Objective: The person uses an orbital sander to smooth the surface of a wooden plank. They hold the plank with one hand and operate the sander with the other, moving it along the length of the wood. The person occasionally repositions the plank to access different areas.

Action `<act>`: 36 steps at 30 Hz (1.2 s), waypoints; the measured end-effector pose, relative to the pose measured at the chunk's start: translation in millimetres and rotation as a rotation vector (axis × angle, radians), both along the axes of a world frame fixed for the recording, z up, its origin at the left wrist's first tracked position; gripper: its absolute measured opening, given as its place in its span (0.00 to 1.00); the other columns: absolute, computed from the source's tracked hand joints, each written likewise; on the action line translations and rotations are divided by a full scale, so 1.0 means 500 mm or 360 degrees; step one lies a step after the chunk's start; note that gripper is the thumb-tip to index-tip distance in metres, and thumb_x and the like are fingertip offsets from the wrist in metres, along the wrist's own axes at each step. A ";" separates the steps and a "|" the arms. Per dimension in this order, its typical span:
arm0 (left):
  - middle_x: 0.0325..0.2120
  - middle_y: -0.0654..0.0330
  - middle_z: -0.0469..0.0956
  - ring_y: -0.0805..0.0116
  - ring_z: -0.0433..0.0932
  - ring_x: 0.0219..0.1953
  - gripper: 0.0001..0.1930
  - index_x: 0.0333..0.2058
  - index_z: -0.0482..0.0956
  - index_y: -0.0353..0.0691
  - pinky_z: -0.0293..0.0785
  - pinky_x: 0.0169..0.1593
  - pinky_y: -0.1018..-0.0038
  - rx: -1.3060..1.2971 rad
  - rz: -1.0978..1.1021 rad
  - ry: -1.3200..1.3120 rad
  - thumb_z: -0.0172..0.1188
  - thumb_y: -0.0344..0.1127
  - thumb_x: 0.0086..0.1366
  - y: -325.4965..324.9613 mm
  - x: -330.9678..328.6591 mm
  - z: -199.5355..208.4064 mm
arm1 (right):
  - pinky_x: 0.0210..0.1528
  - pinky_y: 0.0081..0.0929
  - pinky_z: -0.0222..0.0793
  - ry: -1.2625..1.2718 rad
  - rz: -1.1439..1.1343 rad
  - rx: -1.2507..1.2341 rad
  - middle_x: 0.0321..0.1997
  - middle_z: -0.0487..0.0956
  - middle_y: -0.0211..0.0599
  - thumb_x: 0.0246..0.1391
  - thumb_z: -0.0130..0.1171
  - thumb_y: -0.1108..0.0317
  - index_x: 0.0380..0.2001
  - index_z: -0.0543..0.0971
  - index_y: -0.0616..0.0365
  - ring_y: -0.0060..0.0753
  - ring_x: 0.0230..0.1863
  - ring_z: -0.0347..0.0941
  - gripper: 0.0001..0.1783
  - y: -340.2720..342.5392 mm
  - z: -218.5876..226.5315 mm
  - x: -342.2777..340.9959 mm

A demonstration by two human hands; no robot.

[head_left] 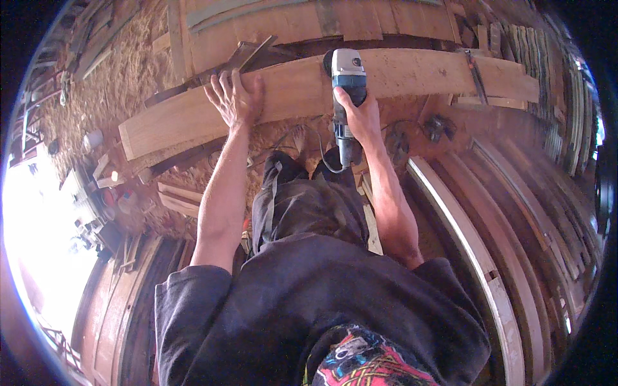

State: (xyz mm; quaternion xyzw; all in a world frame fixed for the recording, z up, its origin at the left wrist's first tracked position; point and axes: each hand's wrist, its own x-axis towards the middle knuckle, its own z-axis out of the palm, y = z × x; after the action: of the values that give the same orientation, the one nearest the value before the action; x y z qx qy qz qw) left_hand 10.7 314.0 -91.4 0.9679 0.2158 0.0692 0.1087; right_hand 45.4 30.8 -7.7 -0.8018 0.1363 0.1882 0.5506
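Observation:
A long, pale wooden plank [293,89] stretches across in front of me, bowed by the lens. My left hand [237,101] lies on its left part, fingers spread and resting near the far edge. Wrapped round the body of an angle grinder [349,78] is my right hand [362,117]. The grinder has a white and teal housing, and a dark disc shows at its far end over the plank. Its cable hangs in a loop from the near end. How firmly the disc touches the wood I cannot tell.
A dark clamp-like bar [476,78] crosses the plank's right end. Long boards [463,212] lie at my right, with more boards [122,302] at the lower left. Shavings [112,83] cover the floor at the far left. Dark cable coils [440,127] lie beyond my right forearm.

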 end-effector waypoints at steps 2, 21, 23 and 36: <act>0.67 0.47 0.66 0.42 0.51 0.75 0.38 0.64 0.73 0.40 0.34 0.78 0.43 0.0013 0.0004 0.0000 0.56 0.65 0.67 -0.005 0.001 0.011 | 0.38 0.36 0.77 0.0035 -0.0016 0.0021 0.33 0.86 0.37 0.57 0.73 0.48 0.43 0.84 0.60 0.33 0.33 0.82 0.25 0.002 0.004 -0.001; 0.66 0.48 0.67 0.42 0.51 0.75 0.39 0.65 0.72 0.38 0.34 0.78 0.42 0.0023 -0.0008 -0.0001 0.55 0.65 0.68 -0.016 0.011 0.008 | 0.30 0.31 0.75 0.0028 -0.0018 0.0071 0.29 0.82 0.32 0.56 0.73 0.47 0.41 0.81 0.62 0.26 0.27 0.78 0.27 0.008 -0.008 0.005; 0.65 0.48 0.67 0.42 0.52 0.75 0.39 0.64 0.72 0.38 0.33 0.78 0.42 0.0015 -0.0008 -0.0008 0.54 0.66 0.68 -0.020 0.012 0.005 | 0.28 0.30 0.75 0.0003 0.0011 0.0056 0.28 0.80 0.32 0.56 0.73 0.47 0.41 0.80 0.64 0.25 0.25 0.77 0.28 0.007 -0.004 0.006; 0.65 0.50 0.68 0.45 0.52 0.75 0.37 0.63 0.72 0.42 0.34 0.77 0.42 0.0080 0.0020 0.0001 0.55 0.66 0.68 0.004 0.006 -0.011 | 0.33 0.32 0.76 0.0000 -0.0043 -0.0107 0.30 0.83 0.34 0.55 0.73 0.46 0.43 0.82 0.61 0.29 0.28 0.80 0.28 0.014 -0.004 0.006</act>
State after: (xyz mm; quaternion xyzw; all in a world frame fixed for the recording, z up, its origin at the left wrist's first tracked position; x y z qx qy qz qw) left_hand 13.6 316.1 -96.7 0.9689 0.2202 0.0752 0.0837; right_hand 48.2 37.8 -9.5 -0.8179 0.1534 0.1759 0.5260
